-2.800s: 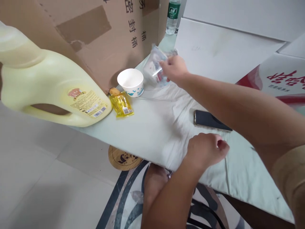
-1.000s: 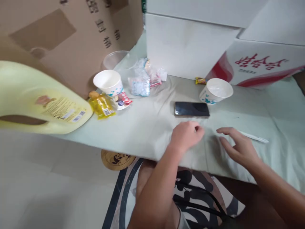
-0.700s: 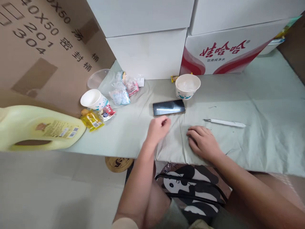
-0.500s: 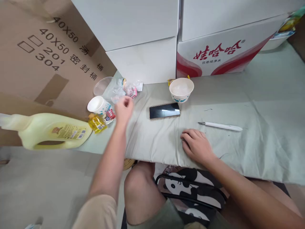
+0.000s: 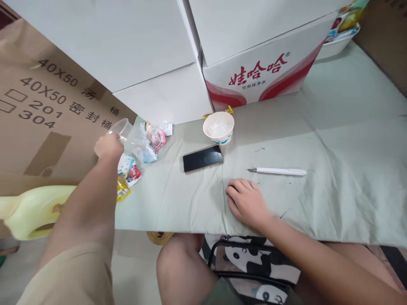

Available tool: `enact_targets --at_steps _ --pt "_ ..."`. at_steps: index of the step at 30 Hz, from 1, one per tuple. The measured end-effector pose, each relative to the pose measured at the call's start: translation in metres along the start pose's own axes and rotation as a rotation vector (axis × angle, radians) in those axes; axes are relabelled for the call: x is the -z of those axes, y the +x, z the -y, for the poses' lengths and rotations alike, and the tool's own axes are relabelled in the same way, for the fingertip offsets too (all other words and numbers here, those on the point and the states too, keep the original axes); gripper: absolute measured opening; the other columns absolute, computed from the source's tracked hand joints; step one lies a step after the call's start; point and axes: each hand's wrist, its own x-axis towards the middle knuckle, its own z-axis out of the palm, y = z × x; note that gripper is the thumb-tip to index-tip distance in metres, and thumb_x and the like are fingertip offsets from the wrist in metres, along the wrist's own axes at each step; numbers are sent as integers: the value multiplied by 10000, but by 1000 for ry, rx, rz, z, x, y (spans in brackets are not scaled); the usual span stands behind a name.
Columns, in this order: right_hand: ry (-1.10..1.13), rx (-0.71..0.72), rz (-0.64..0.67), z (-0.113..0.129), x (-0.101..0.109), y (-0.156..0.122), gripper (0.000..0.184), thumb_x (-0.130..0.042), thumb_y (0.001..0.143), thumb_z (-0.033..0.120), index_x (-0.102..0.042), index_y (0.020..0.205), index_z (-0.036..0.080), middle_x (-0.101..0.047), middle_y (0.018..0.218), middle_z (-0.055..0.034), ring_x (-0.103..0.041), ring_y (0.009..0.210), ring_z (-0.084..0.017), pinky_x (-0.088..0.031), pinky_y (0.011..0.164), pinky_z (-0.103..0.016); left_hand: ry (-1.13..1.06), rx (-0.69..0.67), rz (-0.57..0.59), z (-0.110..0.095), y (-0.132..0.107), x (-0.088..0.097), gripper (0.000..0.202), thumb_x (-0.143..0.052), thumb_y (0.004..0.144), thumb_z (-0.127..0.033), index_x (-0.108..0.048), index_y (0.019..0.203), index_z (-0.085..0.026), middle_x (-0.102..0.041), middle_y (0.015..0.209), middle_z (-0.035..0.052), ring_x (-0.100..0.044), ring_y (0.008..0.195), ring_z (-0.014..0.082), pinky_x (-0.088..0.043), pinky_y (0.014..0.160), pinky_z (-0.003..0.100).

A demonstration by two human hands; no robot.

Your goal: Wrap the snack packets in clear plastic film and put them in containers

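Observation:
My left hand is closed on the rim of a clear plastic cup at the far left of the cloth-covered table. Under that hand a white paper cup is partly hidden, with small snack packets beside it. My right hand lies flat and open on the pale green cloth near the front edge. A black phone lies just beyond it, and a white craft knife to its right.
A white paper bowl stands behind the phone. White boxes, a red-and-white carton and a brown cardboard box line the back. A yellow detergent jug lies at the left edge. A panda-print bag sits below the table.
My left hand went from the cloth's front edge to the far left and closed on the clear cup. My right hand settled flat on the cloth. The view swung right.

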Motion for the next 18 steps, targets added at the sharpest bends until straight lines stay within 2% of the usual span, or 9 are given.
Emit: enact_targets --at_steps 3,5,6,7,9,10,13,16,18 --pt "12 -19 40 3 4 1 171 -537 948 185 -701 996 185 -707 1150 -113 -594 1090 -287 -420 907 -425 103 24 -352 -6 -26 25 63 -505 930 -173 -547 887 -194 -323 723 -8 -422 877 179 -385 937 385" --pt "30 -33 71 7 6 -1 187 -545 942 190 -712 1024 176 -697 1193 -127 -591 1126 -298 -427 948 -428 62 -64 -493 -11 -55 37 147 -445 952 -177 -586 988 -200 -525 838 -7 -497 908 165 -409 943 347" --pt "41 -39 87 8 8 -2 200 -547 939 193 -717 1043 172 -688 1221 -135 -589 1150 -303 -428 975 -428 -13 -167 -601 -15 -73 40 152 -455 945 -189 -599 991 -199 -614 911 -9 -548 936 166 -425 955 337" --pt "53 -44 104 10 9 -4 216 -546 939 195 -720 1063 166 -678 1249 -142 -583 1178 -309 -426 1006 -429 -68 -354 -632 -19 -93 41 163 -469 949 -230 -621 1003 -209 -678 978 -9 -594 970 188 -453 950 340" --pt "81 -39 130 11 11 -8 246 -537 944 197 -722 1100 154 -656 1304 -159 -558 1251 -318 -412 1067 -431 -139 -667 -771 -33 -134 37 147 -526 908 -303 -652 918 -225 -731 905 21 -654 875 218 -516 845 365" --pt "99 -29 136 11 12 -10 260 -531 949 196 -721 1119 146 -644 1331 -168 -532 1301 -321 -399 1099 -435 -150 -801 -791 -46 -153 32 143 -544 903 -300 -668 916 -230 -749 890 36 -678 843 224 -532 801 364" --pt "152 -2 158 8 14 -14 301 -519 957 192 -712 1178 122 -614 1388 -183 -444 1417 -325 -352 1171 -452 -162 -1135 -765 -107 -200 8 157 -563 904 -204 -703 970 -233 -783 912 49 -712 850 216 -539 802 349" --pt "179 -6 182 5 14 -14 329 -500 962 186 -711 1207 126 -610 1394 -175 -435 1428 -313 -346 1181 -447 -157 -1251 -532 -195 -222 -28 262 -479 940 -149 -710 1059 -187 -773 1010 98 -709 957 234 -524 865 366" --pt "187 -12 183 4 14 -12 328 -498 957 178 -720 1196 143 -619 1377 -163 -446 1416 -298 -355 1173 -433 -62 -1251 -343 -252 -228 -55 339 -437 943 -109 -701 1146 -173 -750 1107 127 -695 1044 257 -509 906 389"
